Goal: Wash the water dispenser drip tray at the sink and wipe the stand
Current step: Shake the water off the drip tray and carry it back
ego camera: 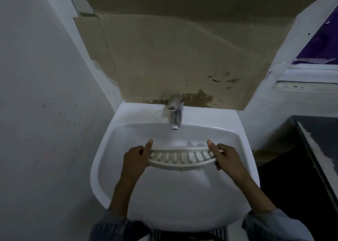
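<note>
Slotted drip tray held over the basin, ready for water.

Both sleeves reach over the sink [113, 167]'s near rim. The left hand [136, 157] and right hand [225, 156] each grip one end of the white drip tray [181, 158], fingers curled beneath and thumbs along the top, keeping it level above the bowl, likely so rinse water drains through the slots. Beyond it, the tap [175, 112] shows no visible stream. Stained cardboard [173, 57] covers the wall behind.
</note>
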